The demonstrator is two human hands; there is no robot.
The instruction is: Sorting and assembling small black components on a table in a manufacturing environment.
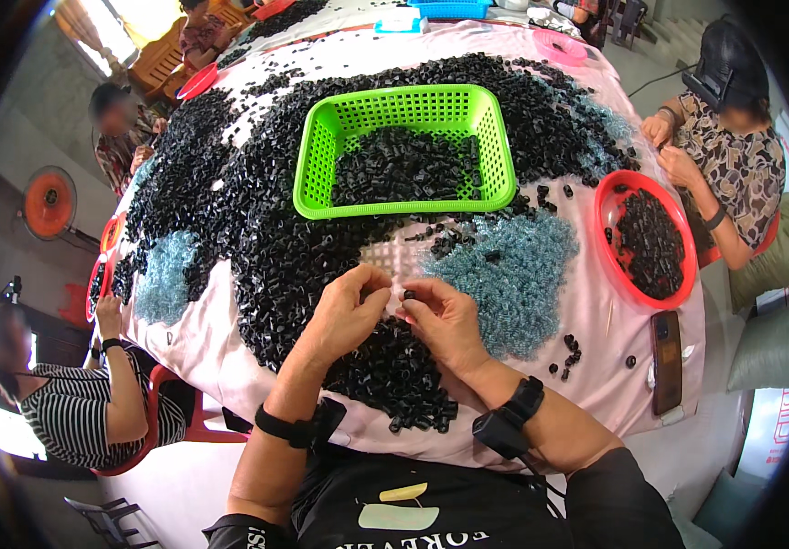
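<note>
My left hand (354, 309) is closed in a pinch, thumb against fingers; what it holds, if anything, is too small to make out. Close beside it, my right hand (449, 322) pinches a small black plastic part (409, 296) between thumb and fingertips. Both hands hover over a large heap of black plastic parts (294, 274), which spreads across the cloth and also lies below my wrists. To the right of my right hand lies a pile of small, shiny pale-blue pieces (522, 274), perhaps tiny coils. Beyond my hands, a green plastic basket (403, 209) holds more black parts.
A red basin (603, 242) of black parts stands at the right, with a phone (666, 361) near the edge of the pink tablecloth (595, 384). Another blue pile (164, 284) lies left. Several people sit around the table. An orange fan (50, 203) stands at the left.
</note>
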